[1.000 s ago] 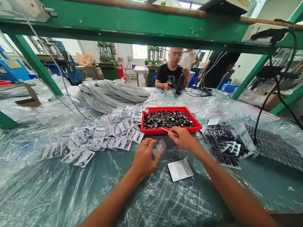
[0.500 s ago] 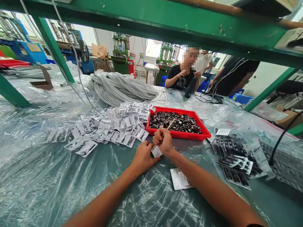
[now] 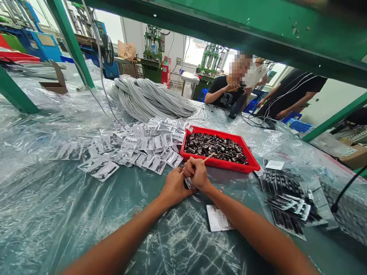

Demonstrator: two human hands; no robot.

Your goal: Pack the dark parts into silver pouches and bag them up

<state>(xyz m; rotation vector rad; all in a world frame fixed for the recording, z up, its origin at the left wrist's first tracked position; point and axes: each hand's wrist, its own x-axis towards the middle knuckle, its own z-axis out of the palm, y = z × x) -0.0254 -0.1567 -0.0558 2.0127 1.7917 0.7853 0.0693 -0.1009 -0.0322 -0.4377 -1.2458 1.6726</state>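
My right hand (image 3: 197, 174) is closed in a fist around a thin pale stick (image 3: 208, 157), whose upper end sticks out past the fist toward the red tray. Just left of it, my left hand (image 3: 174, 188) rests low on the plastic sheet, fingers and thumb curled round a small silvery packet (image 3: 187, 183). The two hands meet over that packet, so most of it is hidden, as is the stick's lower end. Under my right forearm lies a white and silver packet (image 3: 218, 218), partly covered.
A red tray (image 3: 252, 167) full of small dark pieces stands beyond my hands. Silvery packets (image 3: 155, 164) are heaped to its left, black-filled blister packs (image 3: 286, 220) to its right. Behind lie a grey cable coil (image 3: 149, 100) and a seated person (image 3: 226, 93). A green beam (image 3: 218, 34) crosses overhead.
My right fist has come down against my left hand, and the stick has tipped over to the right. The camera view has shifted slightly.
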